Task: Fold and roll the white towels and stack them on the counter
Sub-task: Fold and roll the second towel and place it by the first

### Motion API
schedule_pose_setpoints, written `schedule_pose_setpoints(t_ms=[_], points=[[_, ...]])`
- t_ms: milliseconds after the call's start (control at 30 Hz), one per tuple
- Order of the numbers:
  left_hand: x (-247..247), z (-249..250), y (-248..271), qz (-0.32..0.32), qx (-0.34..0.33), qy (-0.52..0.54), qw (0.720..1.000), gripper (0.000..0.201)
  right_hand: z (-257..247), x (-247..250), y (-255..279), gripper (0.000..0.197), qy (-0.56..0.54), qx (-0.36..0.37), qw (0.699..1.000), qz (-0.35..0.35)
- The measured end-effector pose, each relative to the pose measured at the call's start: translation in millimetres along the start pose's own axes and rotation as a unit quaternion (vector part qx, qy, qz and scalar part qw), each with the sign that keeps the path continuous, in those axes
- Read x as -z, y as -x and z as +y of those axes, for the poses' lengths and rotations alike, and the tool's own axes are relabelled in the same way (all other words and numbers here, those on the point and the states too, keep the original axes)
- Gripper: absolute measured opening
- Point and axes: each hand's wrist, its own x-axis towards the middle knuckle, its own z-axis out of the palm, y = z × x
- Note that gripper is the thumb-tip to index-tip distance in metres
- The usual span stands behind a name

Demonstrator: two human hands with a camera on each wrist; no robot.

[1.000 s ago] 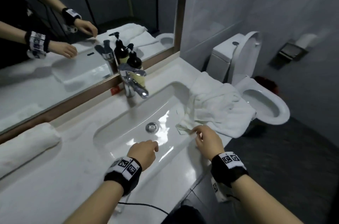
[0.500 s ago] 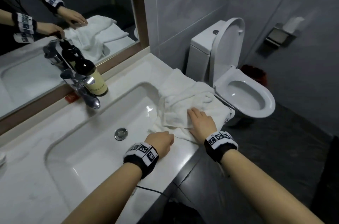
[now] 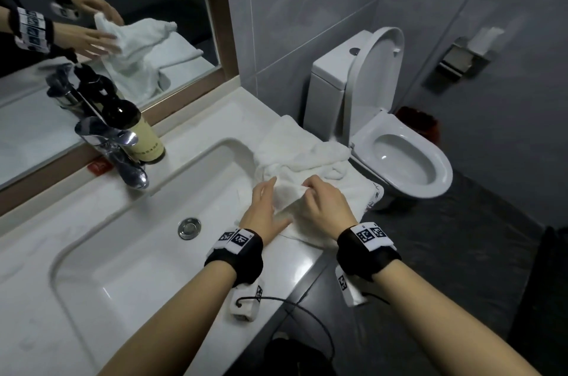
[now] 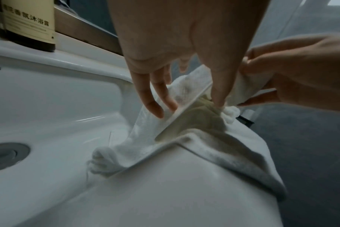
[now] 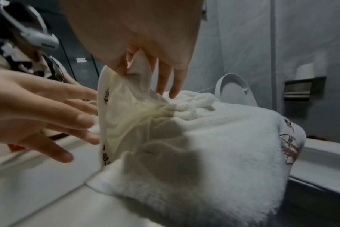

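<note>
A crumpled heap of white towels (image 3: 307,154) lies on the white counter (image 3: 295,268), right of the sink. My right hand (image 3: 307,189) pinches an edge of the top towel (image 5: 223,138) between thumb and fingers and holds it lifted off the heap. In the right wrist view that edge runs up into my right hand (image 5: 145,76). My left hand (image 3: 264,206) is just left of it, fingers straight and spread, touching the raised edge (image 4: 145,145). The hem passes between the fingers and thumb of my left hand (image 4: 184,106). The lower towel overhangs the counter's right end.
The sink basin (image 3: 138,252) with its drain (image 3: 189,228) fills the counter's left. A chrome faucet (image 3: 123,160) and a dark pump bottle (image 3: 138,129) stand behind it under the mirror (image 3: 107,22). An open toilet (image 3: 399,160) is right of the counter. Cables hang at the front edge.
The view has swung right, off the rolled towel at far left. My right hand went from lying flat on the heap to pinching and lifting an edge. My left hand opened onto it.
</note>
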Motion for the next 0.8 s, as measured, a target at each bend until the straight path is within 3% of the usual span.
schedule_pose_setpoints(t_ms=[67,133,200,267,333,467,633,700,800], points=[[4.7,7.4,-3.6,0.013,-0.018,-0.003,1.000,0.069,-10.7,3.5,5.6,0.013,-0.041,0.038,0.998,0.020],[10.3,12.6,-5.3,0.042,-0.023,-0.045,0.998,0.040,-22.2,2.7,10.8,0.009,-0.091,0.077,0.993,0.014],[18.5,16.3,-2.0,0.057,-0.012,0.008,0.998,0.024,-30.0,-0.2,14.0,0.027,-0.149,0.087,0.985,-0.015],[31.7,19.1,5.4,0.081,0.005,0.125,0.989,0.025,-29.7,-5.9,11.9,0.055,-0.129,0.095,0.987,-0.030],[45.9,19.4,13.1,0.110,0.031,0.204,0.972,0.032,-25.1,-12.8,7.2,0.069,-0.023,0.095,0.995,-0.015],[78.0,13.7,35.8,0.146,0.055,0.286,0.945,0.034,-28.0,-28.9,-12.0,0.049,0.067,0.047,0.995,0.059],[120.2,-15.7,85.5,0.254,0.075,0.327,0.907,0.037,-52.1,-63.7,-28.4,0.031,0.088,0.025,0.984,-0.155],[137.1,-34.7,109.1,0.305,0.112,0.325,0.888,0.024,-74.0,-82.2,-19.3,0.023,0.027,0.076,0.981,-0.178],[154.8,-82.2,158.7,0.391,0.178,0.334,0.839,0.026,-121.5,-113.6,1.4,0.025,-0.058,0.149,0.962,-0.220]])
